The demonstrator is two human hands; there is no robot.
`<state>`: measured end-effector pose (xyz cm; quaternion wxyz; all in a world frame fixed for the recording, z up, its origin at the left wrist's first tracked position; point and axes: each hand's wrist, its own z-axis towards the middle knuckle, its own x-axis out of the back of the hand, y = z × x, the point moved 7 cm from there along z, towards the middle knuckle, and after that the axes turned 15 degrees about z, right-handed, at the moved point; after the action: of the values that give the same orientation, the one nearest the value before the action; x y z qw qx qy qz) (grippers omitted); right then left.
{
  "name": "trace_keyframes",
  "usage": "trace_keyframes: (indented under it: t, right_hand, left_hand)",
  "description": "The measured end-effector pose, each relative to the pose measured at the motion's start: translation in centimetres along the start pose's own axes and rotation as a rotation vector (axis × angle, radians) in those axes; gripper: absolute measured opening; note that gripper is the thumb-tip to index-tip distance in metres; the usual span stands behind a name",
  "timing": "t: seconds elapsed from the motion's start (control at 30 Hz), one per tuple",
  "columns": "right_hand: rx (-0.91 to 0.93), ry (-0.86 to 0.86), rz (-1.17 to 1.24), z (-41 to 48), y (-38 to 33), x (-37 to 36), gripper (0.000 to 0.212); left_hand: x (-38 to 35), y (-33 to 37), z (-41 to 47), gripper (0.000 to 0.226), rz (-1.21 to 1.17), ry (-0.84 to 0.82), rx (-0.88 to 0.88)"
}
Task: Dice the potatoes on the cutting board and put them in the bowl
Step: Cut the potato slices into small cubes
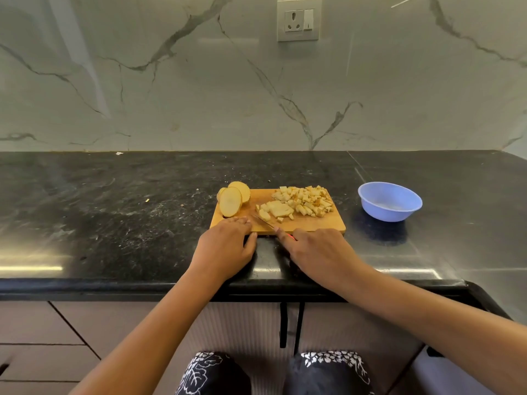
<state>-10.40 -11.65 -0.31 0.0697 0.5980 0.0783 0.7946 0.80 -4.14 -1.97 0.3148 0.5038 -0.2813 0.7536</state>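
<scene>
I see a white marble-look wall (199, 81) with grey veins at the back, and a black speckled stone countertop (114, 218) running the full width under it. A rectangular light wooden cutting board (313, 222) sits near the middle of the countertop, long side toward me, set back a little from the front edge. My left hand (225, 246) lies on the board's near left corner, fingers straight and together and flat on the wood, thumb against the near edge. My right hand (316, 252) is at the near edge right of centre, curled round the handle of a small knife with a red handle (263, 220), index finger stretched along the top; the blade points toward the far left, tip beside the cut pieces. A round light blue plastic bowl (385, 213) stands upright on the countertop, well to the right of the board. All the potato I see is on the board. A heap of pale yellow potato dice (308, 202) fills the far right corner. Round skin-on potato slices (232, 199) lean together at the far left corner. A partly cut potato slab (278, 208) lies near the centre. A white wall socket with switch (299, 19) is mounted high on the wall.
</scene>
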Motion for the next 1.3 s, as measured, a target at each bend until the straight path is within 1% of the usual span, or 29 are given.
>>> trace_keyframes:
  t: [0.17, 0.37, 0.47, 0.57, 0.6, 0.67, 0.7, 0.77, 0.83, 0.9, 0.97, 1.03, 1.13, 1.2, 1.3]
  right_hand:
    - [0.021, -0.024, -0.097, 1.6, 0.3, -0.4, 0.054]
    - [0.013, 0.002, -0.063, 1.2, 1.3, -0.6, 0.056]
    - [-0.075, 0.017, -0.067, 1.0, 3.5, -0.6, 0.059]
    - [-0.218, 0.053, -0.079, 0.2, 6.3, -0.4, 0.058]
    - [-0.26, 0.065, -0.032, -0.1, 7.1, -0.3, 0.056]
    - [-0.316, 0.106, 0.161, -0.7, 8.5, -0.1, 0.052]
    - [-0.33, 0.155, 0.258, -1.0, 8.9, 0.3, 0.049]
    - [-0.309, 0.281, 0.338, -1.6, 9.1, 1.4, 0.043]
    - [-0.27, 0.314, 0.329, -1.9, 8.6, 1.5, 0.039]
    - [-0.233, 0.284, 0.307, -1.8, 7.7, 1.1, 0.039]
    - [-0.193, 0.277, 0.272, -1.6, 6.8, 1.2, 0.041]
    - [-0.152, 0.268, 0.237, -1.5, 5.8, 1.3, 0.042]
    - [-0.076, 0.199, 0.211, -1.2, 4.2, 0.6, 0.044]
    - [-0.048, 0.143, 0.12, -0.9, 3.7, 0.0, 0.048]
    - [-0.066, 0.083, -0.03, -0.4, 3.6, -0.6, 0.053]
  left_hand:
    - [0.1, 0.0, 0.0, 0.044, 0.005, -0.005, -0.001]
    - [0.2, 0.3, 0.0, 0.043, 0.0, 0.013, -0.034]
    - [0.2, 0.8, 0.4, 0.047, 0.039, 0.011, -0.093]
    - [-0.3, 1.7, 1.2, 0.053, 0.058, -0.052, -0.13]
    - [-0.5, 2.2, 1.6, 0.055, 0.078, -0.07, -0.141]
    - [-1.0, 3.1, 2.3, 0.059, 0.121, -0.106, -0.153]
    - [-1.3, 3.4, 2.6, 0.06, 0.128, -0.127, -0.149]
    - [-1.7, 3.9, 3.3, 0.061, 0.106, -0.171, -0.135]
    - [-2.1, 4.1, 3.8, 0.061, 0.071, -0.209, -0.143]
    - [-2.3, 4.2, 3.8, 0.059, 0.017, -0.231, -0.159]
    - [-2.0, 3.8, 3.3, 0.057, -0.049, -0.212, -0.147]
    - [-1.4, 3.1, 2.6, 0.054, -0.067, -0.119, -0.128]
    - [-0.4, 1.7, 1.5, 0.05, -0.017, 0.008, -0.092]
    - [0.0, 1.4, 1.2, 0.044, -0.013, 0.011, -0.073]
    - [0.4, 1.5, 1.0, 0.04, -0.027, 0.016, -0.043]
